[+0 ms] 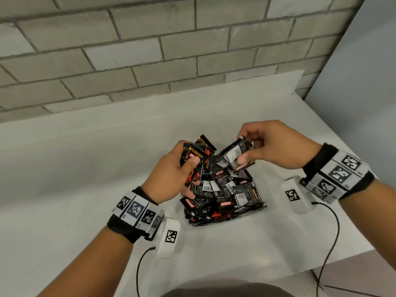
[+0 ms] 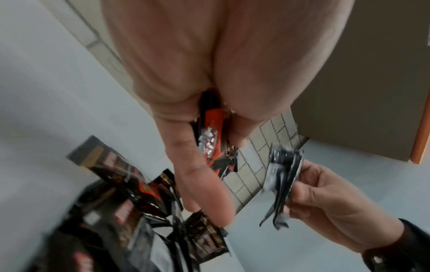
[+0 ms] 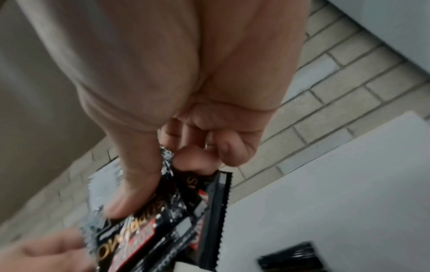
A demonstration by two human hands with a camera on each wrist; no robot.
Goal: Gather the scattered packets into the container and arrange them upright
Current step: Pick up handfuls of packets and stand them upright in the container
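Mid-frame above a heaped container of black packets, the left hand grips a small bundle while the right hand pinches another packet, seemingly gathering; next likely standing them upright inside.

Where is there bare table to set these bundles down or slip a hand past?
Bare table lies left of the packet pile, between the left hand and the brick wall; also behind the pile and along the near edge. Crowded: over the pile, where the right hand also holds packets.
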